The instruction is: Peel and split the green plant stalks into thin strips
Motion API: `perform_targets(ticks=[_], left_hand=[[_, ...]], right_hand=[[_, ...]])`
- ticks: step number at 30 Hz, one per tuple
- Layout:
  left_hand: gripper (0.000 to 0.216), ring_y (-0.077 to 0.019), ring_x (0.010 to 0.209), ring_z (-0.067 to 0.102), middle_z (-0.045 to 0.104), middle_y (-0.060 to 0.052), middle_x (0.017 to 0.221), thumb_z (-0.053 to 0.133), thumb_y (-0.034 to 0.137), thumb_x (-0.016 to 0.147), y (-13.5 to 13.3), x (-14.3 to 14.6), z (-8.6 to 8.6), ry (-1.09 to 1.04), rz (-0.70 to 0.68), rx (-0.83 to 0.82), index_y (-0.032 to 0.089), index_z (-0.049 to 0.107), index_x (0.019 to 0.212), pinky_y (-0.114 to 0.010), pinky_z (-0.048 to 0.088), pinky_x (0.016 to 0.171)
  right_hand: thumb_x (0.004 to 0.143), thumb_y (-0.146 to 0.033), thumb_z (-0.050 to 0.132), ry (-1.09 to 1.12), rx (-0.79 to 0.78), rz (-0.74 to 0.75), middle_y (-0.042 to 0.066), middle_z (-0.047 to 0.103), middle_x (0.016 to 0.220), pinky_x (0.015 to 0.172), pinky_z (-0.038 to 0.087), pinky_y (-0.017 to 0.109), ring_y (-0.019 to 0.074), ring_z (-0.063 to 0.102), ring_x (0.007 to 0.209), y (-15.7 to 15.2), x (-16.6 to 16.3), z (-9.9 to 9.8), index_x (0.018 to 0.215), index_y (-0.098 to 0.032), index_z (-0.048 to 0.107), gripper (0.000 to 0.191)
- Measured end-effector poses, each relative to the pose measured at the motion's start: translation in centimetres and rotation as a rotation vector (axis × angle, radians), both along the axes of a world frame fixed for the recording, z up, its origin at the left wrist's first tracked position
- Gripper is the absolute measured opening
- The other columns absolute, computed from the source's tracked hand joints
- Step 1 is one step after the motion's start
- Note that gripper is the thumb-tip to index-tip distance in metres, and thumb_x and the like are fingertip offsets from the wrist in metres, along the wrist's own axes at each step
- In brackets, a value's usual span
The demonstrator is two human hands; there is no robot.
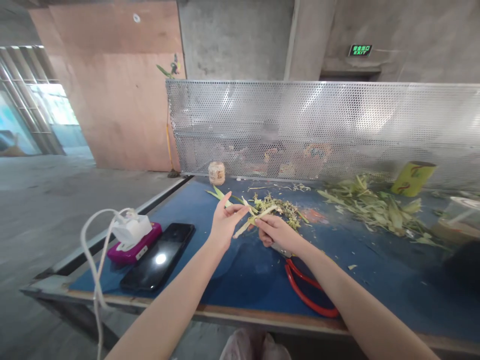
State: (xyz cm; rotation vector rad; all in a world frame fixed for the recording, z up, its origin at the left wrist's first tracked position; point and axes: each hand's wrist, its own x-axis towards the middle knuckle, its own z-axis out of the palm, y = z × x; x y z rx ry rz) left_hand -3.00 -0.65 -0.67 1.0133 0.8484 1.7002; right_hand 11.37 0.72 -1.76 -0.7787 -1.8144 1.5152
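Observation:
My left hand [226, 219] pinches a pale corn husk strip between thumb and fingers; a green leafy end [216, 192] shows behind it. My right hand [276, 232] is closed on a cream-coloured husk strip [244, 228] that runs slantwise across the fingertips of both hands. Whether the pieces in the two hands are joined cannot be told. Partly beneath my right hand and forearm lies a pair of scissors with red handles [305, 295]. Just beyond the hands, small greenish dried plant bits [283, 207] are heaped on the blue tabletop [240, 280].
On the left lie a black phone [159, 257] and a purple power strip [131, 250] with a white charger and cables. A pile of husks [375, 205], a yellow-green can [413, 178] and a clear container [459, 220] occupy the right. A perforated metal panel [262, 125] backs the table, near a small jar [216, 173].

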Motion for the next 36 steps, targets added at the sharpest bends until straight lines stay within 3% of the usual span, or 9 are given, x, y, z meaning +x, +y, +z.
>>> perform_targets(ticks=[4,8,11,16,24,27,31,36], left_hand=[[0.083,-0.0098,0.061,0.057,0.064,0.000,0.073,0.069,0.019,0.060,-0.2,0.1,-0.2,0.048,-0.046,-0.069,0.014,0.024,0.131,-0.024,0.045,0.059],[0.098,-0.0166,0.087,0.058,0.063,-0.007,0.096,0.072,0.018,0.056,-1.0,0.2,-0.2,0.317,-0.229,0.011,0.017,0.014,0.135,-0.031,0.044,0.078],[0.095,-0.0197,0.094,0.057,0.062,-0.010,0.101,0.071,0.021,0.059,-1.4,0.1,-0.2,0.405,-0.196,0.033,0.018,0.014,0.135,-0.033,0.042,0.082],[0.083,-0.0163,0.077,0.058,0.065,-0.005,0.081,0.066,0.024,0.065,-1.2,0.0,-0.5,0.538,-0.078,0.121,0.021,0.020,0.134,-0.030,0.044,0.074],[0.089,-0.0131,0.079,0.056,0.060,-0.004,0.086,0.063,0.022,0.068,-1.3,0.2,-0.6,0.526,-0.293,0.122,0.020,0.006,0.136,-0.028,0.042,0.076],[0.089,-0.0104,0.065,0.055,0.059,-0.002,0.079,0.063,0.023,0.068,-1.2,0.2,-0.6,0.489,-0.308,0.110,0.021,0.006,0.136,-0.024,0.044,0.061],[0.091,-0.0084,0.048,0.051,0.058,0.000,0.073,0.065,0.024,0.065,-1.1,0.2,-0.4,0.421,-0.271,0.066,0.022,0.008,0.136,-0.018,0.034,0.040],[0.094,-0.0090,0.046,0.053,0.060,0.000,0.070,0.069,0.021,0.060,-1.3,0.4,0.3,0.347,-0.234,0.021,0.017,0.011,0.135,-0.019,0.036,0.040]], right_hand=[[0.073,-0.050,0.048,0.036,-0.001,0.032,-0.011,0.034,0.038,0.040,0.029,0.019,0.0037,0.028,0.034,0.2,0.1,0.2,0.074,-0.017,0.046,0.033],[0.072,-0.053,0.048,0.080,-0.040,0.016,-0.011,0.034,0.040,0.040,0.027,0.019,0.0040,0.029,0.035,0.1,0.0,0.1,0.073,-0.018,0.041,0.036],[0.074,-0.055,0.044,0.100,-0.040,0.007,-0.010,0.036,0.040,0.041,0.027,0.020,0.0044,0.030,0.035,0.0,-0.1,0.0,0.071,-0.018,0.037,0.037],[0.077,-0.053,0.042,0.159,-0.036,-0.022,-0.010,0.041,0.043,0.041,0.028,0.021,0.0060,0.033,0.036,0.1,-0.1,-0.1,0.097,-0.020,0.034,0.039],[0.080,-0.043,0.042,0.098,-0.031,-0.085,-0.010,0.040,0.052,0.040,0.029,0.021,0.0061,0.037,0.039,-0.2,-0.2,-0.4,0.118,-0.019,0.025,0.047],[0.082,-0.043,0.040,0.111,-0.058,-0.066,-0.008,0.041,0.054,0.040,0.026,0.020,0.0054,0.034,0.040,-0.2,0.0,-0.1,0.119,-0.020,0.023,0.047],[0.083,-0.045,0.037,0.115,-0.067,-0.074,-0.008,0.037,0.055,0.040,0.021,0.019,0.0045,0.028,0.040,-0.1,0.4,0.6,0.116,-0.022,0.027,0.042],[0.084,-0.043,0.036,0.094,0.112,-0.117,-0.008,0.031,0.057,0.045,0.030,0.022,0.0068,0.032,0.045,0.1,0.9,0.7,0.117,-0.021,0.030,0.041]])
